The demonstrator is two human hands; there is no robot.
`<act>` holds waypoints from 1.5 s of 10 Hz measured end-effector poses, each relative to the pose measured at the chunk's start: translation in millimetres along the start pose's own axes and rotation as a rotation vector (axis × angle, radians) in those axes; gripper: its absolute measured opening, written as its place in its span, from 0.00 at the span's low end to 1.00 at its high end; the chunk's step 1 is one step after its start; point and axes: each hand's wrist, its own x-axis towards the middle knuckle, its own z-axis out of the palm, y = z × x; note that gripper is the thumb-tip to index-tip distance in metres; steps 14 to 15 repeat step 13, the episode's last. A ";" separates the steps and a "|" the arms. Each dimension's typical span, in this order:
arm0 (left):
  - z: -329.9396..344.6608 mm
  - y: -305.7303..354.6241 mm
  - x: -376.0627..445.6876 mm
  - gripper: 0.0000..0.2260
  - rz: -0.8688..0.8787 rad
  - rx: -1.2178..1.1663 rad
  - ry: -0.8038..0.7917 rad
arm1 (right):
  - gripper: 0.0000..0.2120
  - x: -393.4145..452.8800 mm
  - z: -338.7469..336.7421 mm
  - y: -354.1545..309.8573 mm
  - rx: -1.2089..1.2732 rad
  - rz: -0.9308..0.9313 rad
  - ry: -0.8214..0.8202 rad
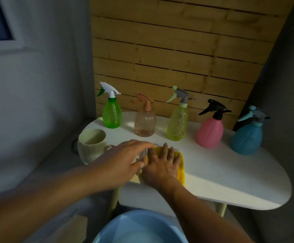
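A yellow cloth (181,171) lies on the white oval table (230,176) near its front left. My right hand (162,165) presses flat on the cloth with its fingers straight and spread. Just to its left stands a clear glass (143,153), mostly hidden; its handle pokes out on the left. My left hand (125,160) reaches over the glass from above, fingers and thumb curved round it. The two hands touch at the thumbs. A pale beige corner shows under the hands at the table edge.
Several spray bottles line the back of the table: green (112,114), peach (144,123), yellow-green (177,123), pink (210,132), blue (248,137). A cream mug (92,144) stands at the left end. A blue basin (139,228) sits below, in front of the table.
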 end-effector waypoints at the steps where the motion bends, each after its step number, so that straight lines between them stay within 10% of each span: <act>1: 19.0 -7.6 9.5 0.25 -0.077 -0.088 0.002 | 0.35 2.8 0.6 1.5 0.030 -0.010 -0.018; 7: -3.7 14.7 43.5 0.26 -0.127 -0.128 0.005 | 0.36 -35.8 -7.1 82.5 -0.018 0.052 -0.011; 11: -62.2 51.5 84.5 0.32 0.103 0.360 0.252 | 0.41 -35.6 -18.6 51.0 0.064 0.126 -0.014; 13: -121.7 80.3 129.1 0.34 0.153 0.651 0.606 | 0.19 -119.2 -77.2 65.9 0.942 0.106 0.323; 15: -121.7 80.3 129.1 0.34 0.153 0.651 0.606 | 0.19 -119.2 -77.2 65.9 0.942 0.106 0.323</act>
